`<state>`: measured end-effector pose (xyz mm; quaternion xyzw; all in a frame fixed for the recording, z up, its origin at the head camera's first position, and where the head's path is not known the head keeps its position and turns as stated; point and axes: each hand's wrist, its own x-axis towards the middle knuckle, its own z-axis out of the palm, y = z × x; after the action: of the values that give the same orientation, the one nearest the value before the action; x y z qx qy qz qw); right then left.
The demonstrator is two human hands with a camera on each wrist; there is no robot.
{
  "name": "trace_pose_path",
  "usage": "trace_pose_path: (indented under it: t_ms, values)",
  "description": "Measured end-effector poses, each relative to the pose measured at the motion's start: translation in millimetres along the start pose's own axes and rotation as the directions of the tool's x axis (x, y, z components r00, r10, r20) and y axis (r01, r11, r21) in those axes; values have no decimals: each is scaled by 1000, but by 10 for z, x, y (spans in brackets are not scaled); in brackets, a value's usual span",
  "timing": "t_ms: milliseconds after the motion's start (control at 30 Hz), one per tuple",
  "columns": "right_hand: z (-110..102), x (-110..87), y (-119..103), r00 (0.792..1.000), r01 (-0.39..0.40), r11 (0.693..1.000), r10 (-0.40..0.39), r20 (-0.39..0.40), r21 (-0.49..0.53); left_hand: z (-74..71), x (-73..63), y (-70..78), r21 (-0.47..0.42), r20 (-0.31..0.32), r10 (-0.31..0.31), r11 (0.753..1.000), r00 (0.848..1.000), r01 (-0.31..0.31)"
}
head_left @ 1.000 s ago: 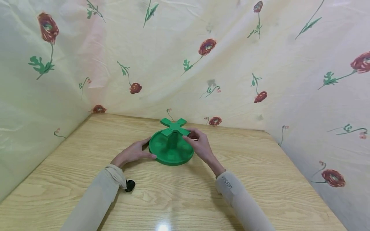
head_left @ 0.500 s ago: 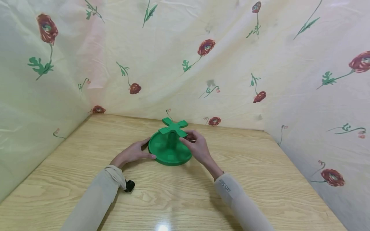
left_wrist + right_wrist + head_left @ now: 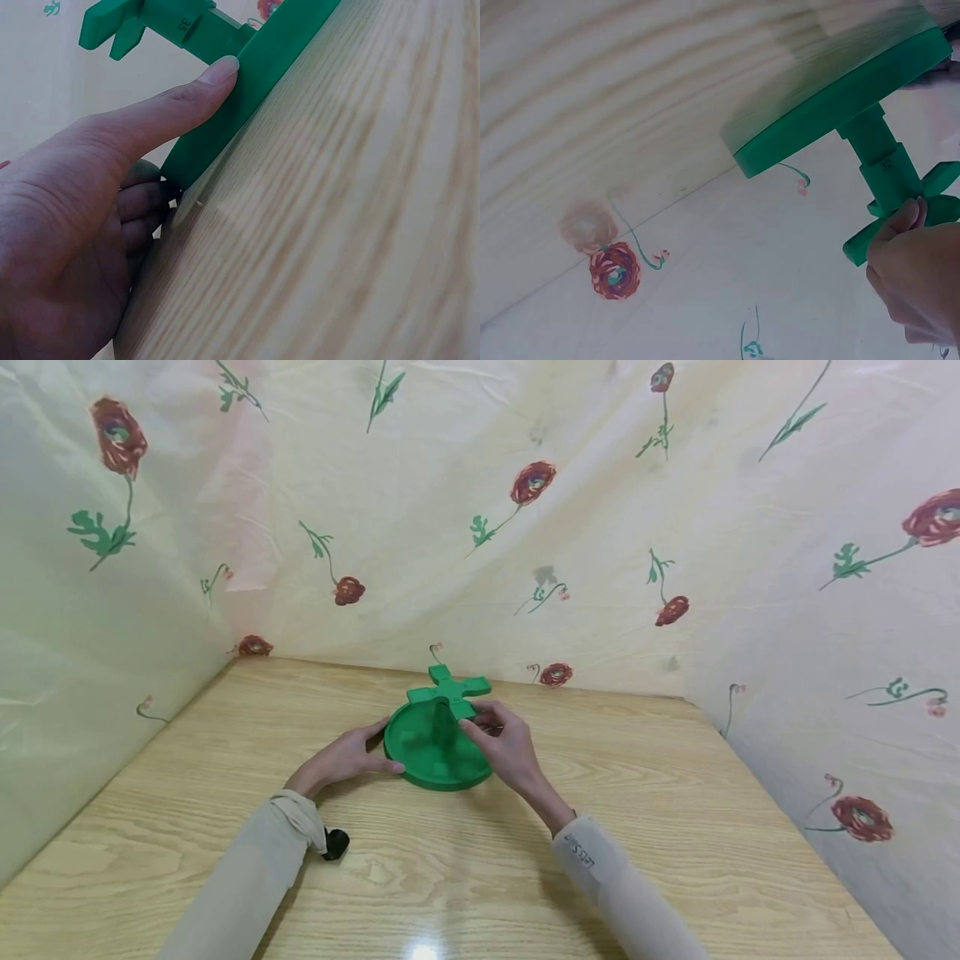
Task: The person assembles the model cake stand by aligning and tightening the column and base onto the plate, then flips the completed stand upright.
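Note:
A round green base with a raised rim lies on the wooden table. From its middle rises a green post, topped by a green cross-shaped piece with flat arms. My left hand holds the base's left side, thumb on the rim in the left wrist view and fingers round the outside. With thumb and fingers, my right hand pinches the cross piece's near right arm. Numbers are marked on the post in the right wrist view. Part of that arm is hidden by my fingers.
A wood-grain table stretches in front and to both sides. Flower-printed sheeting hangs behind it and along the sides. Beside my left sleeve sits a small black object.
The cross piece has turned clockwise as seen from above. My right hand has moved slightly left with the arm it pinches. My left hand has stayed on the base.

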<state>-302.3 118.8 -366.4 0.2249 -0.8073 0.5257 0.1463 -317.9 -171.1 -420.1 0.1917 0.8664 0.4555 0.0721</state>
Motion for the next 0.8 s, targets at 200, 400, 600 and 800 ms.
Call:
trace_pose_path:
  t_ms: [200,400,600,800]
  values:
    - [-82,64,59,996,-18,1000,16,-83,-24,1,0,-4,5,-1,1,1000,1000,-1]
    - [-162,214,192,996,-41,998,38,-81,-37,3,4,-3,6,-4,6,1000,1000,-6]
    - [-186,349,299,999,-44,997,42,-29,-59,9,1,2,-11,-2,16,1000,1000,-16]
    - [-192,424,350,995,-16,1000,17,93,-19,-2,1,6,-13,-2,10,1000,1000,-10]
